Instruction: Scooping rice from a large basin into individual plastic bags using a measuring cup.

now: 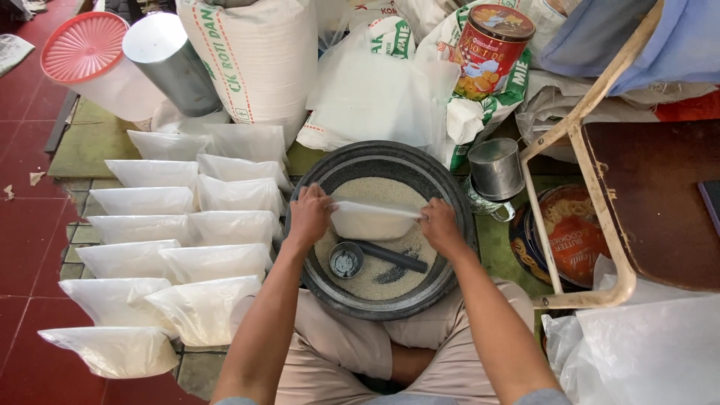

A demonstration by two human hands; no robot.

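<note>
A dark round basin [450, 193] with pale grain in it sits on the floor before my crossed legs. Over it, my left hand [309, 214] and my right hand [439, 225] hold the two ends of a clear plastic bag [369, 220] partly filled with grain, its mouth stretched between them. A small dark scoop with a long handle [375, 256] lies on the grain just below the bag.
Several filled clear bags [187, 247] lie in two rows on the floor at my left. Large white sacks [255, 52], a red-lidded tub [82, 46], a metal cylinder [174, 66], a red tin [489, 49], a metal cup [495, 168] and a chair frame [592, 187] ring the basin.
</note>
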